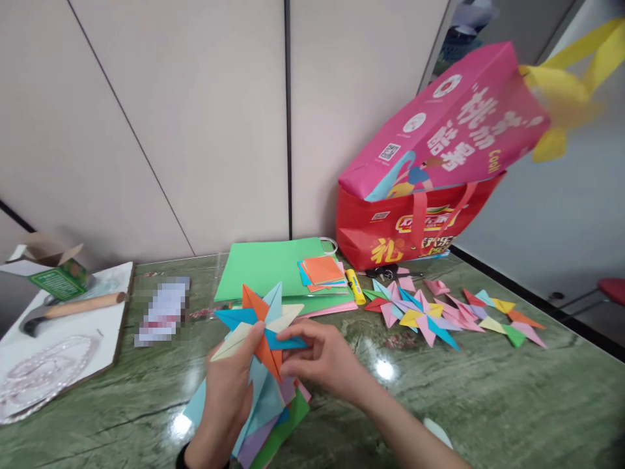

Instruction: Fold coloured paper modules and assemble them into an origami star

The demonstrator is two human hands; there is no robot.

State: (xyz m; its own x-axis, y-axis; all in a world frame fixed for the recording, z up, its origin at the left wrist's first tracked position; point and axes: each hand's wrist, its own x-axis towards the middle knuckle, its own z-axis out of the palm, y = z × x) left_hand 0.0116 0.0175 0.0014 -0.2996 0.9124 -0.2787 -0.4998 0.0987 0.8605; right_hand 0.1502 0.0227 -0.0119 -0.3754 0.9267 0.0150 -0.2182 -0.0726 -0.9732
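Note:
A folded paper star [254, 317] with orange, blue, cream and pale blue points is held up over the table. My left hand [229, 384] grips it from the left, thumb pressed near its centre. On the other side, the fingers of my right hand [319, 355] pinch the star around its blue and orange points at the lower right. Beneath both hands lie loose sheets of coloured paper [288, 423] in green, purple, blue and pink, partly hidden by my left hand and the star.
Finished paper stars [424, 316] lie at the right. Behind the hands are green sheets [273, 264], small orange-topped squares [322, 270], a yellow glue stick [355, 286] and scissors [385, 272]. Two bags, red [361, 234] and pink [390, 156], are stacked behind. A hammer [73, 309] rests on a board at left.

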